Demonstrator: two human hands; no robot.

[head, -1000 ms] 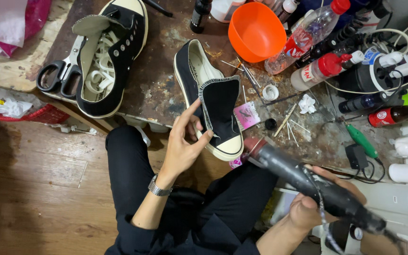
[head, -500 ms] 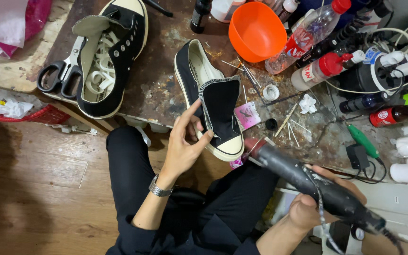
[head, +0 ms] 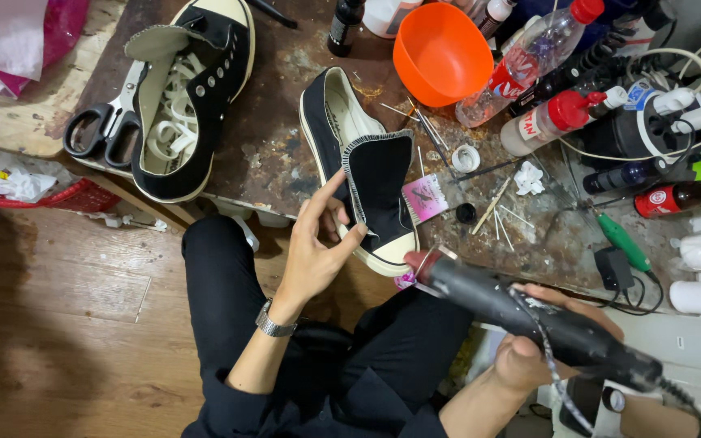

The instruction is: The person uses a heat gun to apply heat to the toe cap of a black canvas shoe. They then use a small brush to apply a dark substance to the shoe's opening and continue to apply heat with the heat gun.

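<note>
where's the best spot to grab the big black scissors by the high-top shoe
Probably by the two black loop handles, coming in from the table's left edge. The scissors lie flat with the handles out toward that edge and in the open, while the blades point up and in, tucked under the tongue of the high-top shoe. Fingers can slip through the loops without disturbing the shoe.

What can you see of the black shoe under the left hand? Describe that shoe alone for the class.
The black shoe is a low canvas-looking sneaker with a cream rubber sole and toe cap and a pale lining. It has no laces, and its black tongue, edged with a frayed pale rim, is pulled up and forward over the toe. It lies on the stained worktable, toe at the near edge. The left hand grips its toe end; the black tool in the right hand points at the toe.
</note>
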